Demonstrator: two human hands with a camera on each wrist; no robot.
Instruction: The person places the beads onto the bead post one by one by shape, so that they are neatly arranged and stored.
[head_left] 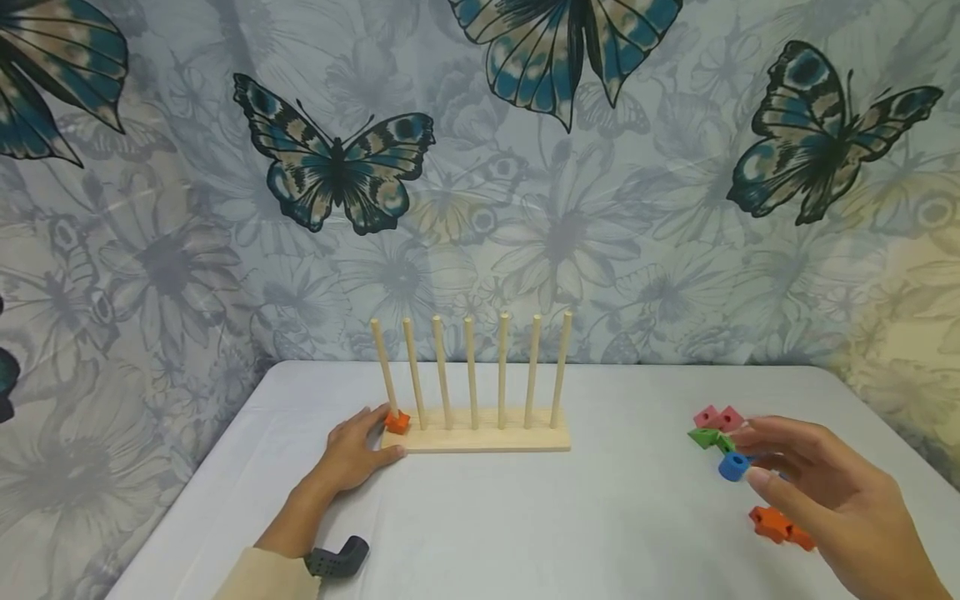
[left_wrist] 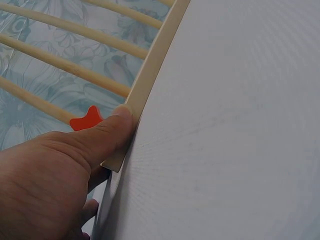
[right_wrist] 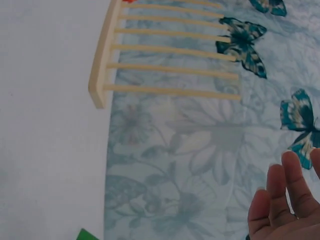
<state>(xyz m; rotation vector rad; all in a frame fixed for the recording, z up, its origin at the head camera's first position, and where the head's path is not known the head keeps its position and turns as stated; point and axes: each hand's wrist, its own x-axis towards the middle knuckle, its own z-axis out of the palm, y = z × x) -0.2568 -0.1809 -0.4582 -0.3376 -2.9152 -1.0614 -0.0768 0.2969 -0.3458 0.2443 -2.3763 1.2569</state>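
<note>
A wooden peg rack (head_left: pixel 487 442) with several upright dowels stands on the white table. One orange star-shaped bead (head_left: pixel 397 423) sits at the bottom of its leftmost dowel. My left hand (head_left: pixel 356 454) grips the left end of the base, the thumb along the front edge and the fingers behind, partly hidden. Far to the right, my right hand (head_left: pixel 825 483) hovers over loose beads with its fingers loosely bent. A blue bead (head_left: pixel 733 467) shows by its thumb tip, with more blue partly covered by the fingers. In the right wrist view the fingers (right_wrist: pixel 295 190) look spread and hold nothing.
Past the right fingertips lie pink beads (head_left: pixel 717 417) and green beads (head_left: pixel 708 438). Orange star beads (head_left: pixel 780 527) are nearer me, partly under the hand. A patterned butterfly cloth (head_left: pixel 562 233) hangs behind the table (head_left: pixel 562 533). A dark wrist strap (head_left: pixel 339 558) sticks out beside the left sleeve.
</note>
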